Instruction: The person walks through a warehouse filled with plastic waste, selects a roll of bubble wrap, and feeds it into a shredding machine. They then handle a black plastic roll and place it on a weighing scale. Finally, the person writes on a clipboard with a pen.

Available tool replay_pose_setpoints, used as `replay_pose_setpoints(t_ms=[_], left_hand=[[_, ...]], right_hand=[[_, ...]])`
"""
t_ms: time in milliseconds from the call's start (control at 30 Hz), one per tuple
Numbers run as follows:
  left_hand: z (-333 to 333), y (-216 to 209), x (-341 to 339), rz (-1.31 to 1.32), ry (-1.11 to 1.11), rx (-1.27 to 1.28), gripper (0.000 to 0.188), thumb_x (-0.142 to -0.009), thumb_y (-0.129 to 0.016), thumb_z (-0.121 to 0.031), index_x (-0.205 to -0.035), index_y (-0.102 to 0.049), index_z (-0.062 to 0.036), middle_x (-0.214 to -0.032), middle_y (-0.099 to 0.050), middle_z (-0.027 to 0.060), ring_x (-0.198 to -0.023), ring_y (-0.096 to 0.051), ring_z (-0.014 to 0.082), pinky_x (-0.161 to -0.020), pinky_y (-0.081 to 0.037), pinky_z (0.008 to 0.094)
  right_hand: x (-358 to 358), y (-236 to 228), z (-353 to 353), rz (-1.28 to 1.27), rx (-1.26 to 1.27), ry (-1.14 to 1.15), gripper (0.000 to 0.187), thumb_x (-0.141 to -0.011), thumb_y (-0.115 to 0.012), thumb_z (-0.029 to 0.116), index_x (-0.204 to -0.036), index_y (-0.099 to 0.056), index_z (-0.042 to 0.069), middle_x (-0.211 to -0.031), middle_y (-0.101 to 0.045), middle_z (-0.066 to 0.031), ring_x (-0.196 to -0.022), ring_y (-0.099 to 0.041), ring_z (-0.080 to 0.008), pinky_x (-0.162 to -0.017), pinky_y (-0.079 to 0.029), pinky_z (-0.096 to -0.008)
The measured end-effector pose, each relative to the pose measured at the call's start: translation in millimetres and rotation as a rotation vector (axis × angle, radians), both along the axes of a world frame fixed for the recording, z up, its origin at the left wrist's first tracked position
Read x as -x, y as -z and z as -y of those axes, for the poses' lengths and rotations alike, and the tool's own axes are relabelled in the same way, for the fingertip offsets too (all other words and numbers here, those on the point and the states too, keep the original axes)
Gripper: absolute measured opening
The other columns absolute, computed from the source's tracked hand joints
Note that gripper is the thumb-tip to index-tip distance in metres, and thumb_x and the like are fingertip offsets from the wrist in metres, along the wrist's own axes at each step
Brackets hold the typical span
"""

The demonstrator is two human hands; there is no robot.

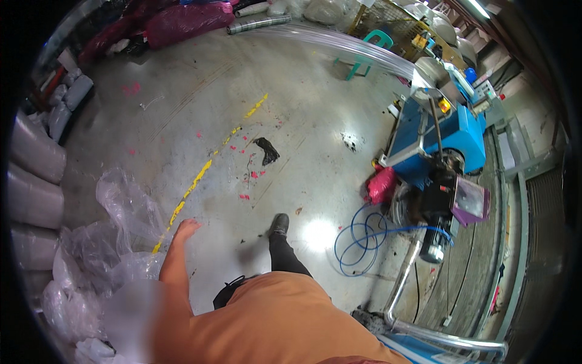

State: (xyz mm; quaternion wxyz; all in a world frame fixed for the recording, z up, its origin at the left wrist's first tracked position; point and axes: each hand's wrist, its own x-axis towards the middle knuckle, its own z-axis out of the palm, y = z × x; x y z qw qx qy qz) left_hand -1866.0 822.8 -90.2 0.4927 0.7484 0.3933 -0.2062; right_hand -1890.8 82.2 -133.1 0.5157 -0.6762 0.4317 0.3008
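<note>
My left hand (189,228) hangs beside my body over the concrete floor, close to the worn yellow line (197,179). Its fingers are small in the picture and look loosely stretched, and I see nothing in them. Nearest to it, on the left, lies a heap of crumpled clear plastic film (130,209), apart from the hand. My right hand is out of the picture. One dark shoe (279,224) shows ahead of my orange shirt (273,321).
A blue machine (424,139) with a motor stands at the right, a blue hose (367,242) coiled beside it. A black scrap (267,151) lies ahead among pink bits. Wrapped rolls (36,194) line the left; pink bags (188,25) and a green stool (378,39) stand far off.
</note>
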Motion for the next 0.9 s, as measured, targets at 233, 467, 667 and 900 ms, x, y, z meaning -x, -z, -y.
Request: replay_pose_setpoints(t_ms=[233,467,667,900], left_hand=[[-9.1,0.5,-33.2,-0.130,-0.382,0.087,0.039,-0.086,-0.071,-0.035,-0.115,-0.064,-0.0099,-0.100,-0.065,0.0045,-0.082,-0.062,0.0228,-0.071,-0.050,0.0397],[29.4,-6.9,-68.0,-0.247,-0.523,0.247,0.048,-0.091,-0.065,-0.037,-0.130,-0.056,-0.0123,-0.123,-0.061,0.0075,-0.104,-0.060,0.0296,-0.086,-0.048,0.0459],[-13.6,29.8,-199.2,-0.045,-0.688,0.431,0.046,-0.090,-0.067,-0.037,-0.127,-0.058,-0.0107,-0.120,-0.062,0.0073,-0.105,-0.062,0.0274,-0.089,-0.049,0.0432],[-75.7,16.8,-492.1,0.170,-0.608,0.421,0.045,-0.088,-0.070,-0.036,-0.123,-0.063,-0.0077,-0.113,-0.067,0.0075,-0.103,-0.063,0.0241,-0.087,-0.050,0.0399]], right_hand=[[-176.7,34.1,-14.6,-0.161,0.061,-0.165,0.023,-0.084,-0.065,0.034,-0.075,-0.057,0.015,-0.061,-0.049,0.0002,-0.050,-0.045,-0.0157,-0.044,-0.035,-0.0344],[-412.3,27.5,-51.7,-0.111,0.186,-0.391,0.023,-0.082,-0.066,0.035,-0.075,-0.057,0.015,-0.062,-0.050,0.0013,-0.050,-0.047,-0.0155,-0.045,-0.037,-0.0336],[-612.1,-1.2,-116.1,0.187,0.336,-0.930,0.028,-0.092,-0.052,0.023,-0.096,-0.066,0.000,-0.076,-0.066,-0.0109,-0.062,-0.062,-0.0270,-0.051,-0.048,-0.0396],[-830.6,-180.8,-314.4,-0.053,-0.173,-0.338,0.025,-0.095,-0.056,0.028,-0.074,-0.056,0.014,-0.056,-0.041,0.0053,-0.041,-0.038,-0.0120,-0.037,-0.029,-0.0302]])
